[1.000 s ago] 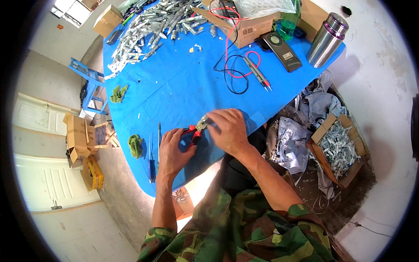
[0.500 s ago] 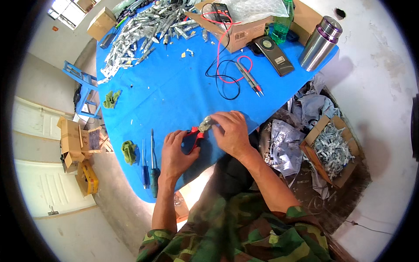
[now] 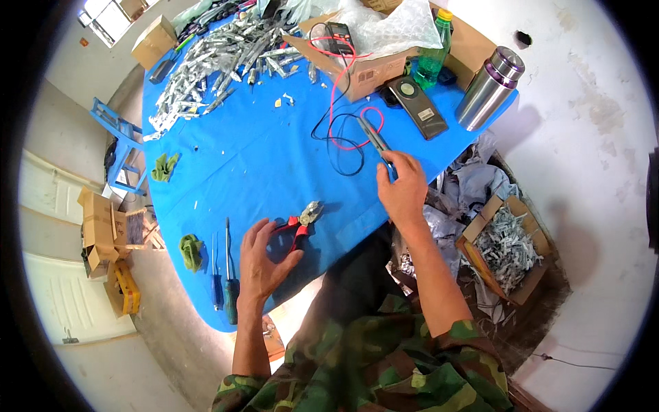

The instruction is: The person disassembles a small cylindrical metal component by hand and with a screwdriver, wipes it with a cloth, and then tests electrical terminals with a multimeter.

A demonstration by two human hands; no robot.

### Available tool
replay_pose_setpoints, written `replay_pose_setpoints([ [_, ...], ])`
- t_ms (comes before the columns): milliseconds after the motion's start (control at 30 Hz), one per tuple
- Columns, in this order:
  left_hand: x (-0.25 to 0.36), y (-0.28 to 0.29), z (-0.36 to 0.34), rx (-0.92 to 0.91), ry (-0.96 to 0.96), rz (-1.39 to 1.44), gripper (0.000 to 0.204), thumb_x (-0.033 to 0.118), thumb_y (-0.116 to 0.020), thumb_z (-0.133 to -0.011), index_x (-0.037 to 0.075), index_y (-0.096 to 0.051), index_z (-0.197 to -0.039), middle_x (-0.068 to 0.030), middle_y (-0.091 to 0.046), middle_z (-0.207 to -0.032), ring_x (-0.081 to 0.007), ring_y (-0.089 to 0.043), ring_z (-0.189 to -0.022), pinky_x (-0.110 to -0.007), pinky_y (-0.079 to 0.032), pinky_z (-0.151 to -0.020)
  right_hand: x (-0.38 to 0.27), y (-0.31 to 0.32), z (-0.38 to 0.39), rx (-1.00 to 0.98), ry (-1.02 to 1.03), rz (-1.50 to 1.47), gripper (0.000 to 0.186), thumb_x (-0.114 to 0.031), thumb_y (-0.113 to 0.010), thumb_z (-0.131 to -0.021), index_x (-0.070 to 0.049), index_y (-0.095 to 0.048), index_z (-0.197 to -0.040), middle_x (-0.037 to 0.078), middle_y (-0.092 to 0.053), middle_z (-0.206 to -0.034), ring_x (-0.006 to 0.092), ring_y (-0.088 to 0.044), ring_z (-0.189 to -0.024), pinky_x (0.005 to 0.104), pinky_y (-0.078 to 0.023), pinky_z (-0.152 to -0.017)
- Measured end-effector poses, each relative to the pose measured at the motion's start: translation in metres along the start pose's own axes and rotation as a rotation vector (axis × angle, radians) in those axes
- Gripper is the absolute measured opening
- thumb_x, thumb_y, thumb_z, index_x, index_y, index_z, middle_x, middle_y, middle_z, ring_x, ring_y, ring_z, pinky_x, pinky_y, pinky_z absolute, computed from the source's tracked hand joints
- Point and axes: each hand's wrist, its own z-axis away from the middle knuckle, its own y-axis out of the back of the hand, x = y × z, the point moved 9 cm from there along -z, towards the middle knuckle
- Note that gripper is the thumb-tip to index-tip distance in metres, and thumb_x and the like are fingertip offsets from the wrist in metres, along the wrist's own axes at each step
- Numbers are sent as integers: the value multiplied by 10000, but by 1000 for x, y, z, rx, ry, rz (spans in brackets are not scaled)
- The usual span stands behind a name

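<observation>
My left hand (image 3: 264, 264) is open, fingers curved apart, beside red-handled pliers (image 3: 309, 213) lying on the blue cloth (image 3: 240, 158); whether a fingertip touches a handle is unclear. My right hand (image 3: 401, 189) has its thumb and fingers around the lower end of a pair of test probes (image 3: 371, 134), which have red and black leads. Two screwdrivers (image 3: 232, 299) and a crumpled green rag (image 3: 191, 250) lie left of my left hand. Another green rag (image 3: 163, 166) sits farther back.
At the back are silvery small parts (image 3: 206, 75), a cardboard box (image 3: 371, 75) with a multimeter (image 3: 338, 38), a green bottle (image 3: 432, 55), a dark rectangular device (image 3: 419, 110) and a steel flask (image 3: 486, 93). A scrap-filled box (image 3: 504, 250) stands below right. A blue chair (image 3: 120, 137) stands left.
My right hand has left the pliers' head and moved up and right onto the probes. My left fingers have spread slightly beside the pliers. The view has shifted a little.
</observation>
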Motion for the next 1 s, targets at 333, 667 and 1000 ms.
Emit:
replay_pose_setpoints([
  [333, 6, 35, -6, 261, -5, 53, 478, 284, -820, -867, -12, -690, -1219, -206, -695, -1250, -359, -674, -1163, -457, -513, -1006, 30, -43, -51, -252, -149, 298, 294, -331, -751, -850, -88, -751, -1014, 144, -711, -995, 365, -677, -969, 482, -542, -823],
  [667, 2, 34, -19, 267, -5, 138, 404, 258, -808, -882, 3, -714, -1180, -170, -730, -1129, -275, -688, -1033, -410, -542, -889, 34, -76, -76, -474, -208, 403, 271, -302, -717, -821, -41, -725, -893, 197, -742, -928, 382, -723, -904, 521, -557, -769],
  [1000, 10, 34, -49, 191, 105, 370, 324, 166, -782, -892, -10, -720, -1157, -126, -749, -1031, -187, -696, -866, -323, -555, -763, 39, -73, -72, -708, -441, 81, 335, -301, -736, -811, 22, -757, -898, 198, -735, -808, 314, -733, -786, 446, -546, -718],
])
